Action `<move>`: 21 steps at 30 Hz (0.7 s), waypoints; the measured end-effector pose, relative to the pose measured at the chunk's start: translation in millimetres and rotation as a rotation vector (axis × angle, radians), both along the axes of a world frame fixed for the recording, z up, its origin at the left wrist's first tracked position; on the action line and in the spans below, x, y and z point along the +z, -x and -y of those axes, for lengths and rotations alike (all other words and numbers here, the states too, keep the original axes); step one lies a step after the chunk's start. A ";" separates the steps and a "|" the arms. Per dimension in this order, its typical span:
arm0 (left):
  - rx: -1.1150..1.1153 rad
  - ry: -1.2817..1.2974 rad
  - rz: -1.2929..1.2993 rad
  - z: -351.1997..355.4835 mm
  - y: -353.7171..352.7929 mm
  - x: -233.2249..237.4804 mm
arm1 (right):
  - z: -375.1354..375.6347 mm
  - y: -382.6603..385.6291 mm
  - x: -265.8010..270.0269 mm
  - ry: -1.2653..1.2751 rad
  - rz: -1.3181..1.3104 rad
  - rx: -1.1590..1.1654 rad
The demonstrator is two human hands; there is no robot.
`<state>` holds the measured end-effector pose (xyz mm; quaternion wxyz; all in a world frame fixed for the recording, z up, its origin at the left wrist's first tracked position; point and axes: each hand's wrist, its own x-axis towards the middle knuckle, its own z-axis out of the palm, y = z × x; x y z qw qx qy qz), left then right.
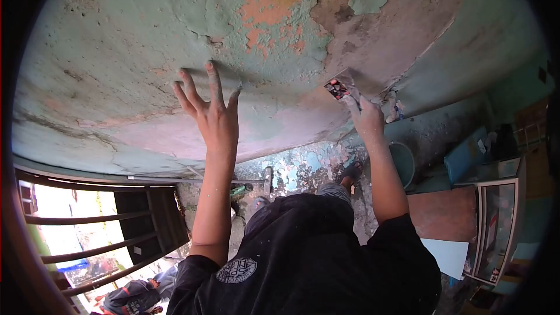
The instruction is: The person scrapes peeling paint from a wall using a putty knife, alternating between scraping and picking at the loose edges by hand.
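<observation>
My left hand (pixel 214 118) rests its dusty fingertips against the old wall (pixel 140 41), fingers spread and holding nothing. To its right, my right hand (pixel 368 119) grips a flat scraper (pixel 337 88) with a dark, red-speckled patch on it. The scraper's blade lies against the wall; its handle is mostly hidden in my fingers. Around both hands the wall shows faded green paint, with orange and brown patches (pixel 268 9) where the paint has flaked off. A ragged edge of peeling paint runs above the scraper.
Below me is a paint-spotted floor (pixel 300 166). A round tub (pixel 402 163) stands near my right arm, with a glass-fronted cabinet (pixel 496 230) and a white sheet (pixel 448 256) beyond. At left are window bars (pixel 93 219); a person (pixel 131 297) is outside below them.
</observation>
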<state>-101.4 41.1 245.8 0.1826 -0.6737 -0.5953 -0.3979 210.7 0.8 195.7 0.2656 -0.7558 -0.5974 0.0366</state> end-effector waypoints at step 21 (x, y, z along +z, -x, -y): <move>0.045 -0.026 -0.033 -2.5 -6.6 -1.5 | -8.4 -28.9 15.4 0.150 0.201 0.025</move>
